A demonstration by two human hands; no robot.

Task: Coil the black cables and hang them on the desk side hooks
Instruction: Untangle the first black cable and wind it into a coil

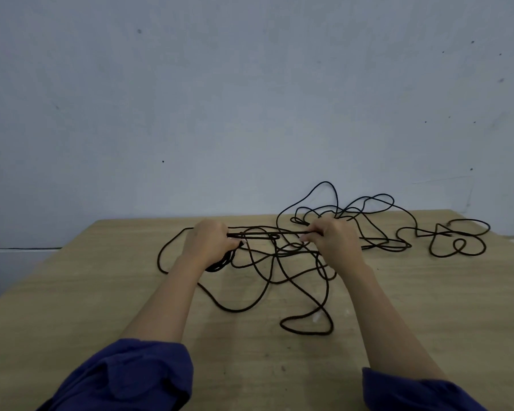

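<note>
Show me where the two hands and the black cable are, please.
left hand point(209, 240): head view, on the back of the hand.
right hand point(334, 240): head view, on the back of the hand.
black cable point(261, 233): head view, on the stretch held between both hands.

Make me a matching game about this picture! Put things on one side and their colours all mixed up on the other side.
Things:
1. cable
2. table
3. sleeve
4. wall

Colours:
A. pale grey-blue
B. black
C. light wood brown
D. dark blue

Right pairs: 1-B, 2-C, 3-D, 4-A.
</note>
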